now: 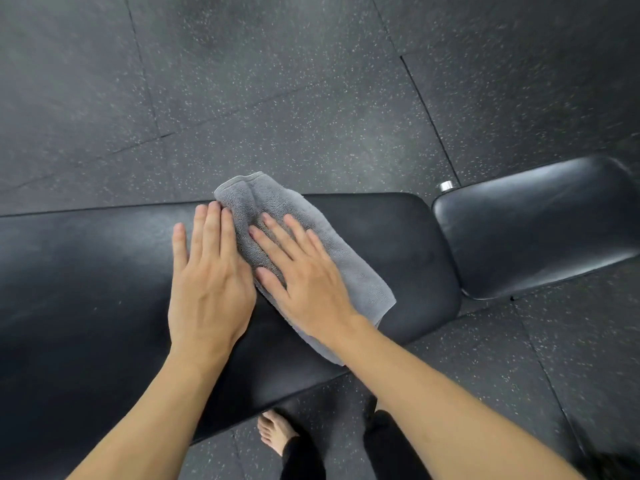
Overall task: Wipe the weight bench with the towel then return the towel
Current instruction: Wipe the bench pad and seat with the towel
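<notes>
A folded grey towel (349, 271) lies across the long black pad of the weight bench (86, 289), slanting from the pad's far edge toward its near edge. My right hand (304, 275) lies flat on the towel with fingers spread, pressing it down. My left hand (207, 278) rests flat on the bare pad just left of the towel, its fingertips touching the towel's left edge. Part of the towel is hidden under my right hand and forearm.
A second, shorter black seat pad (540, 226) sits to the right, separated by a narrow gap, with a small metal knob (446, 186) behind it. Speckled black rubber floor tiles (277, 98) surround the bench. My bare foot (275, 433) stands by the bench's near edge.
</notes>
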The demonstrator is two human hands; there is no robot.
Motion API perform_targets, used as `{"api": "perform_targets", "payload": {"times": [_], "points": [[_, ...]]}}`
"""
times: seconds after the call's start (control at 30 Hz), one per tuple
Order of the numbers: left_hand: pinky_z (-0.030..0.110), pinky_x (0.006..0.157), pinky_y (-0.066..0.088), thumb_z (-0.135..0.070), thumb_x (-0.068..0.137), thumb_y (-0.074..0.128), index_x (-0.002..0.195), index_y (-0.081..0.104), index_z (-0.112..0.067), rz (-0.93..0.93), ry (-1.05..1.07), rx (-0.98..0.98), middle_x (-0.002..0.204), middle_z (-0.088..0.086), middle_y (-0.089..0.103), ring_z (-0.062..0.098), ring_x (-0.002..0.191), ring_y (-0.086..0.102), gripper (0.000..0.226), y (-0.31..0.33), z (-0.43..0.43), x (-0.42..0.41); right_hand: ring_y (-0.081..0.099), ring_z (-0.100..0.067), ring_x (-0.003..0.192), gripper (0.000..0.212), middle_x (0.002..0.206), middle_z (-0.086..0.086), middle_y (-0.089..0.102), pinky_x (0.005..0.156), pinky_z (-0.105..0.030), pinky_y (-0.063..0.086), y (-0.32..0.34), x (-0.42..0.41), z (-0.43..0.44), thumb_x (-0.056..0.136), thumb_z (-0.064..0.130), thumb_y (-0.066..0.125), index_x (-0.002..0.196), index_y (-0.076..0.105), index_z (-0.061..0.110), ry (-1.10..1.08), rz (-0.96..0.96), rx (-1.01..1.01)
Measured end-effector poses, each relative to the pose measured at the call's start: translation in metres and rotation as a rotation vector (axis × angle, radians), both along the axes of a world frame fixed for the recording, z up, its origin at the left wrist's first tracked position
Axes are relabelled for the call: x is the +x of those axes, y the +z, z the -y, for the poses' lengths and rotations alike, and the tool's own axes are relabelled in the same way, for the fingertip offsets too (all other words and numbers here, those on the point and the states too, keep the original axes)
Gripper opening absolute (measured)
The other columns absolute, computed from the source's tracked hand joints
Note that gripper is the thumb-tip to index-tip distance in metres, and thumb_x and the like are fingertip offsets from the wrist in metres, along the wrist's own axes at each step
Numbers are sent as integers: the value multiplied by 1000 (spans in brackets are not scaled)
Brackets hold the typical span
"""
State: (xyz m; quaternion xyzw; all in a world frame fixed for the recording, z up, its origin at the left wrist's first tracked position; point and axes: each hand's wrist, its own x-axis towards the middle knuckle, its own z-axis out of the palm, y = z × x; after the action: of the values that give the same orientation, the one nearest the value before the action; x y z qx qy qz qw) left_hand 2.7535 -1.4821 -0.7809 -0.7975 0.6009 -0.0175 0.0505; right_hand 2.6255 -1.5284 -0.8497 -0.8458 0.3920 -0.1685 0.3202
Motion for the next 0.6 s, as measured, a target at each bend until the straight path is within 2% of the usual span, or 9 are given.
{"api": "perform_targets", "payload": {"times": [0.07, 0.23, 0.33, 0.4, 0.47, 0.6], "points": [[57, 126, 19, -16, 101, 32, 154, 31, 5, -4, 2, -24, 161, 26, 35, 37, 154, 28, 57, -1, 0, -1, 9, -23, 158, 59, 169, 13, 18, 127, -47, 13, -15, -23, 31, 105, 50, 35, 160, 24, 33, -26, -77, 4], [54, 127, 17, -23, 104, 29, 156, 28, 1, 10, -32, -27, 163, 26, 31, 37, 155, 25, 57, -5, -2, 1, 9, -28, 157, 57, 168, 0, 25, 125, -52, 14, -69, -109, 98, 108, 35, 38, 160, 28, 13, -399, -159, 240], [55, 127, 17, -24, 105, 27, 156, 28, 0, 18, -37, -15, 163, 26, 30, 37, 155, 24, 56, -8, -3, 2, 3, -23, 158, 58, 170, 2, 18, 126, -51, 9, -86, -151, 95, 109, 33, 34, 162, 19, 15, -505, -171, 306], [55, 126, 17, -24, 105, 25, 156, 29, 0, 20, -40, -24, 163, 25, 30, 37, 155, 24, 56, -9, -3, 2, -1, -16, 158, 59, 171, 7, 11, 128, -47, 5, -83, -150, 79, 108, 34, 31, 163, 13, 21, -540, -111, 353], [55, 127, 17, -24, 106, 25, 156, 28, 0, 17, -41, -32, 164, 25, 28, 37, 156, 22, 56, -9, -3, 2, 2, -15, 158, 61, 171, 10, 8, 128, -46, 8, -68, -133, 61, 107, 38, 31, 163, 12, 24, -554, -59, 365], [54, 127, 16, -23, 107, 27, 157, 26, -1, -3, -44, -45, 166, 23, 27, 35, 157, 21, 55, -8, -4, 1, 2, -15, 158, 69, 171, 5, 9, 129, -42, 7, -19, -65, -5, 104, 50, 33, 163, 14, 19, -337, -7, 206]]}}
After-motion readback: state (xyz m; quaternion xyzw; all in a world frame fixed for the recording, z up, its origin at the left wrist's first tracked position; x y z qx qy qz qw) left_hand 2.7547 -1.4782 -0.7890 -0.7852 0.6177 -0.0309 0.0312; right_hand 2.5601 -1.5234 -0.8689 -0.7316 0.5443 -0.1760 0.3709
